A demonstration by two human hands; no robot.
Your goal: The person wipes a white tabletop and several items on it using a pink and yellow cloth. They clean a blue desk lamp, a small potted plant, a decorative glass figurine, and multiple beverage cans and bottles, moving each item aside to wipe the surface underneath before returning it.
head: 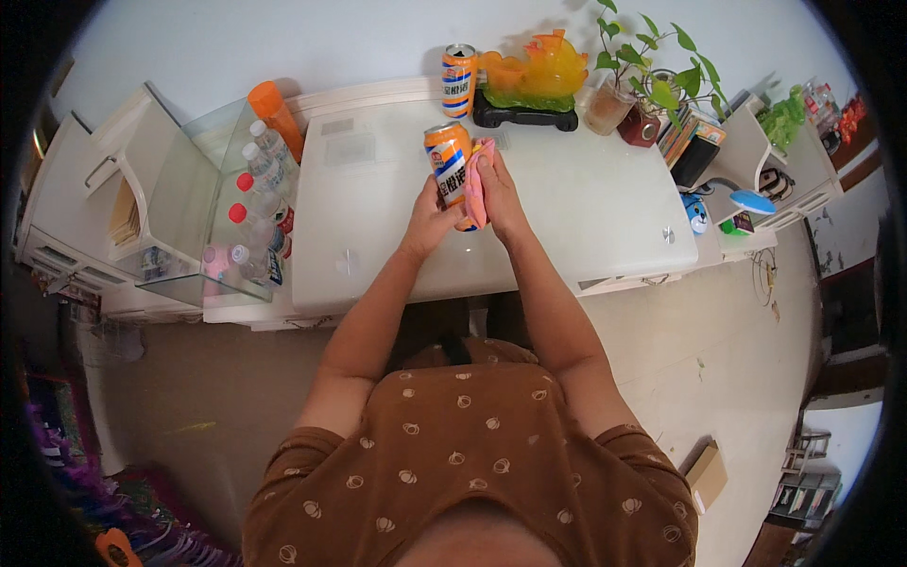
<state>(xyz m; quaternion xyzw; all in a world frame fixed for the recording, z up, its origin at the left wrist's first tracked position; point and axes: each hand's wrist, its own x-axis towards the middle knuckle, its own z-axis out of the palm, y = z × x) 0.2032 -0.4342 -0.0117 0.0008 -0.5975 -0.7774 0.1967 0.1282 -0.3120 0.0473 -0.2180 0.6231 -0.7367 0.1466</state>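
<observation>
An orange, white and blue drink can (446, 159) is held tilted above the white desk (588, 212). Around its lower left side my left hand (429, 223) is closed. My right hand (502, 195) presses a folded pink cloth (476, 186) against the can's right side; its fingertips are partly hidden behind the cloth. A second can (459, 81) of the same kind stands upright at the back of the desk, its top facing up. Just right of that can sits a yellow, orange and green translucent ornament (542, 74) on a black base (524, 117).
On the left, several plastic bottles (262, 170) and an orange spray can (276, 117) line up beside a glass panel (212, 163). To the right are a potted plant (641, 71), books (684, 135) and a blue desk lamp (752, 202). A cardboard box (708, 478) lies on the floor.
</observation>
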